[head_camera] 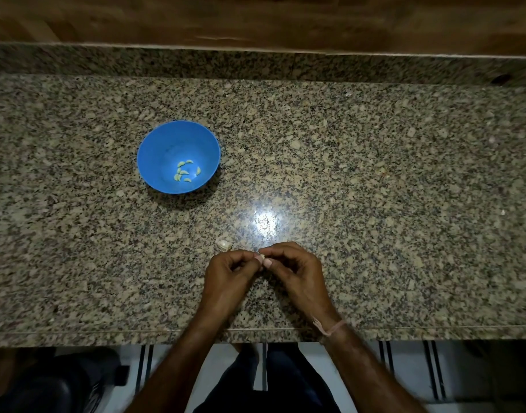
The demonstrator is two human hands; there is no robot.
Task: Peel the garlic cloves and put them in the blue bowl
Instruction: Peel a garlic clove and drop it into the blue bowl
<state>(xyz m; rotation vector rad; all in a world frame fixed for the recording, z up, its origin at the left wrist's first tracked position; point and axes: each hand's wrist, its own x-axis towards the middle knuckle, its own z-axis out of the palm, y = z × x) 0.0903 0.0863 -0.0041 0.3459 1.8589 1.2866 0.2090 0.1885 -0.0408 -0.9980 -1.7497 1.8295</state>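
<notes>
Glossy speckled granite counter (375, 174)

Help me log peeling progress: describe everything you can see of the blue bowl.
The blue bowl is round, plain bright blue, and looks like smooth plastic. It stands upright on the speckled granite countertop, left of centre, farther away than the left hand and right hand, which are well apart from it. Several small pale peeled garlic cloves lie loose at its bottom. Its shadow falls on the counter on the near side. Nothing else touches it.
</notes>
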